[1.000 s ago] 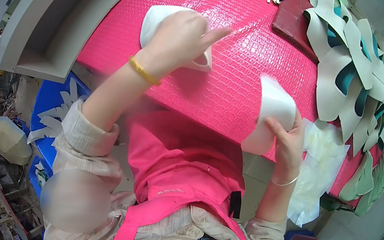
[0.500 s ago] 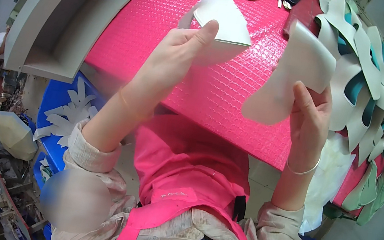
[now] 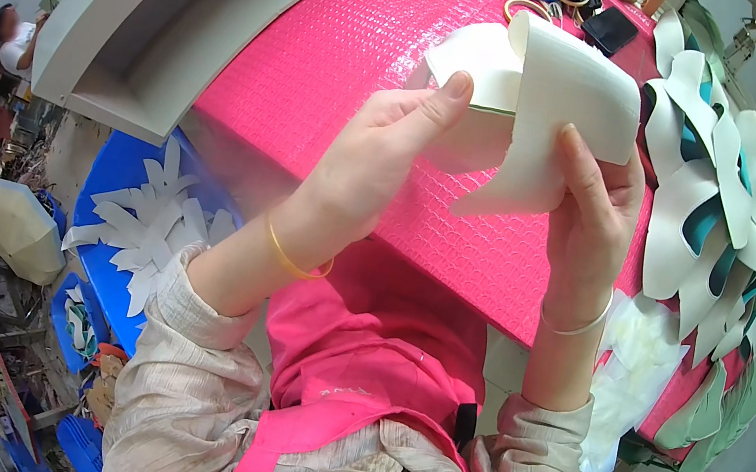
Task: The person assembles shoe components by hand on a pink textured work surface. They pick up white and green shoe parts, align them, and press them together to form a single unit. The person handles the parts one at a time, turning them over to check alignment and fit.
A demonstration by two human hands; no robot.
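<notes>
Over the pink table, my left hand pinches a folded white sheet piece with a thin green edge, its thumb lying on top. In my right hand is a curved white shoe-upper piece, gripped between thumb and fingers near its lower right. That curved piece overlaps the right end of the folded one and hides part of it. Both pieces are held up off the table. Whether their edges touch, I cannot tell.
Many curved white pieces with teal undersides hang overlapped at the table's right. A grey curved shelf stands at left, above a blue bin holding white strips. Tape rings and a black object lie at the pink table's far edge.
My hands have come closer together. The left moved right with the folded piece, and the curved piece in my right hand now overlaps it.
</notes>
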